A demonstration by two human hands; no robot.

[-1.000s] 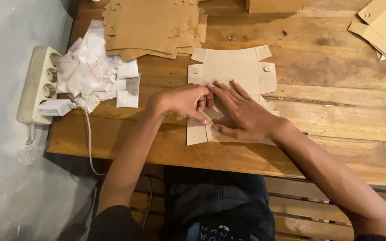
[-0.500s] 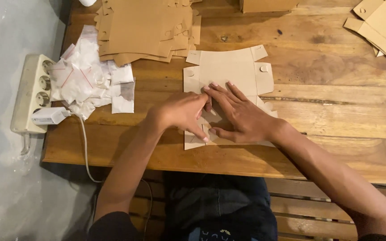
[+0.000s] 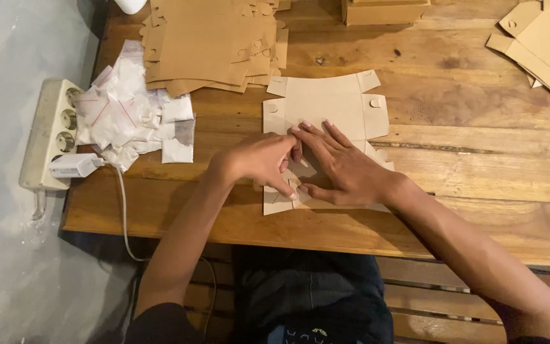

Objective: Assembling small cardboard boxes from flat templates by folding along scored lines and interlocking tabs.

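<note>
A flat tan cardboard box blank (image 3: 326, 105) with side flaps and round tabs lies on the wooden table (image 3: 479, 172) in front of me. My left hand (image 3: 259, 162) rests on its near left part, fingers curled, fingertips pressing the card. My right hand (image 3: 338, 167) lies flat beside it, fingers spread and pointing away, pinning the middle of the blank. The two hands touch at the fingers. The near part of the blank is hidden under them.
A stack of brown cardboard blanks (image 3: 211, 44) lies at the back left. A heap of small white plastic bags (image 3: 128, 118) sits left. A white power strip (image 3: 49, 130) with a plugged charger hangs over the left edge. More cardboard pieces (image 3: 545, 44) lie back right.
The view has shifted slightly. Both hands stay on the blank, with the left hand's fingers pressing a little further along its near edge.
</note>
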